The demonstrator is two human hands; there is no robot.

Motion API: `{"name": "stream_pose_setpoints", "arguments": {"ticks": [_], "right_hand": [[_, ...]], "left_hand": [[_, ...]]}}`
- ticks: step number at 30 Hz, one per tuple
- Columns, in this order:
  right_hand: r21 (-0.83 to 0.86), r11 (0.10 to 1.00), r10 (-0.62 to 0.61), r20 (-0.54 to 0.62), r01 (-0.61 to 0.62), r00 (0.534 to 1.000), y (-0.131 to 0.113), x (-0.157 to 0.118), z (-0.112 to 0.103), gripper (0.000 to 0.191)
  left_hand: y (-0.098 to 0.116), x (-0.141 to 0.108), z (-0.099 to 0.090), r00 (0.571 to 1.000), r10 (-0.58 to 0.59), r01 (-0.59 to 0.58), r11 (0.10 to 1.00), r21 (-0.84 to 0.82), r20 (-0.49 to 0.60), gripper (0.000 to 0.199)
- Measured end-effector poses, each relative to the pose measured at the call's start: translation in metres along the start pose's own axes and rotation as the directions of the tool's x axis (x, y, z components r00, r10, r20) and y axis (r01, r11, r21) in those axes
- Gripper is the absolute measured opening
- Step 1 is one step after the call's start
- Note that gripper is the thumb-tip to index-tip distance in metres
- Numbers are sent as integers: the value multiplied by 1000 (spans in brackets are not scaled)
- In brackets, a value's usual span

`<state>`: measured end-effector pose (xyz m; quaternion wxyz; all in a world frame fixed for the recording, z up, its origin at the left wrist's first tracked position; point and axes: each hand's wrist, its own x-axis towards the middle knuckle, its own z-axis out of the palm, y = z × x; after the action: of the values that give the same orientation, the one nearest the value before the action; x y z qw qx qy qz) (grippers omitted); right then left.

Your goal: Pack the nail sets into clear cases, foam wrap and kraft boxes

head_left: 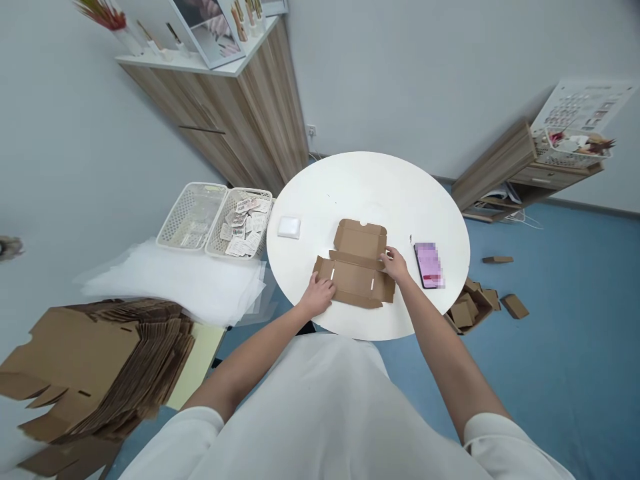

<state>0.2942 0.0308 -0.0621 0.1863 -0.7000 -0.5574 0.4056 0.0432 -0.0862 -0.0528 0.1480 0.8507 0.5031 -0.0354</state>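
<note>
An unfolded brown cardboard box lies on the white round table, its lid panel pointing away from me and its side flaps partly raised. My left hand grips the left side flap, fingers bent over the cardboard. At the right end, my right hand holds the box near the fold between lid and base, its thumb and fingers closed on the edge. Part of the right flap is hidden behind this hand.
A phone lies right on the table, a small white packet left. Beyond the left edge stand white baskets, plastic sheets and a stack of flat cardboard boxes. Folded small boxes sit in a carton on the floor.
</note>
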Motion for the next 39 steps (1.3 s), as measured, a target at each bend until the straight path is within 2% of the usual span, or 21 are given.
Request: {"name": "stream_pose_setpoints", "arguments": {"ticks": [4, 8, 10, 14, 16, 20, 23, 26, 29, 32, 34, 36, 39], "right_hand": [[67, 998, 11, 31, -13, 999, -3, 12, 8, 44], [-71, 997, -36, 38, 38, 999, -9, 15, 16, 47], [-138, 988, -67, 63, 75, 996, -12, 16, 19, 42], [-153, 981, -111, 38, 116, 993, -13, 14, 22, 34], [-125, 983, -133, 10, 134, 991, -10, 9, 22, 34], [-71, 983, -170, -17, 168, 985, -3, -6, 21, 33], [-37, 983, -179, -21, 178, 984, -1, -16, 20, 33], [-11, 983, -185, -5, 185, 983, 0, -22, 19, 33], [-20, 982, -188, 41, 189, 981, 1, -25, 17, 35], [-132, 968, -206, 79, 215, 975, 1, -30, 15, 41], [-294, 923, -248, 43, 250, 968, 1, -36, 14, 55], [-458, 819, -346, 86, 345, 934, 1, -44, 14, 75], [-560, 606, -437, 360, 565, 824, 3, -54, 15, 99]], "left_hand": [[-3, 2, 10, 998, -34, 30, 998, 60, 61, 29], [-7, 1, 11, 995, -10, 3, 997, 73, 96, 31], [-8, 1, 10, 996, 6, -12, 998, 59, 92, 29], [-7, 1, 7, 997, 17, -20, 999, 46, 72, 21], [-6, 2, 5, 999, 16, -19, 998, 52, 47, 32], [-6, 11, -4, 999, -48, 49, 996, 74, -9, 79], [-8, 23, -9, 994, -105, 105, 990, 94, -7, 103], [-11, 31, -10, 991, -129, 126, 986, 109, 19, 114], [-13, 35, -10, 990, -131, 124, 986, 115, 53, 115], [-14, 36, -12, 989, -131, 123, 986, 109, 71, 112], [-14, 36, -13, 988, -134, 126, 987, 102, 81, 110], [-14, 36, -14, 987, -137, 128, 987, 97, 86, 110], [-13, 35, -14, 989, -133, 127, 989, 80, 69, 108]]}}
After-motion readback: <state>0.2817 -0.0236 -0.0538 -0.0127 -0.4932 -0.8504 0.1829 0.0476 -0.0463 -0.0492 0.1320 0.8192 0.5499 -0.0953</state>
